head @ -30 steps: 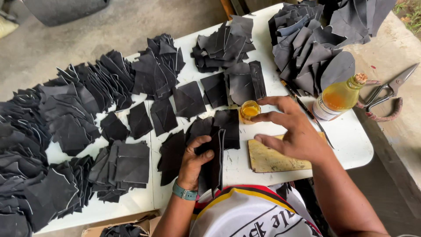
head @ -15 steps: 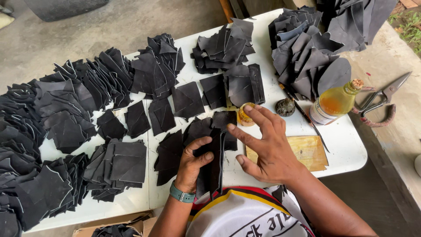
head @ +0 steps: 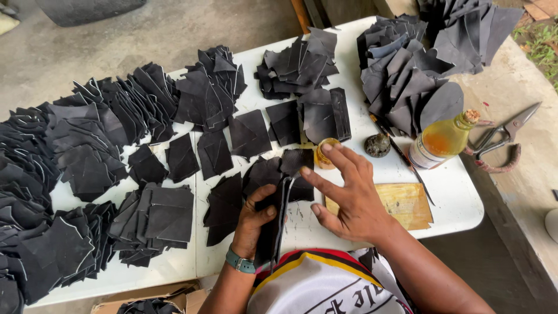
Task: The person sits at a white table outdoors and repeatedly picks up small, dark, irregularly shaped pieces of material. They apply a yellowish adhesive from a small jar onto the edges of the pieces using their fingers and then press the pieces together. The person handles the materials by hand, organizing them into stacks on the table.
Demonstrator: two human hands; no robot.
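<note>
**Black strip held at the table's near edge**

While the left hand [head: 253, 224] grips a long black strip [head: 273, 224] standing on edge at the near side of the white table [head: 459, 203], the right hand [head: 349, 195] lies open just to its right, fingers spread, the forefinger tip touching the strip's upper end. The strip sits between the two hands. Beyond the right hand's fingertips stands a small jar of yellow glue [head: 324, 154], with a yellowed board [head: 407, 203] to its right. Further off are a dark round lump [head: 378, 145], a yellow bottle [head: 442, 139] and scissors [head: 505, 136]. Piles of black cut pieces [head: 145, 116] cover the far and left table.
</note>
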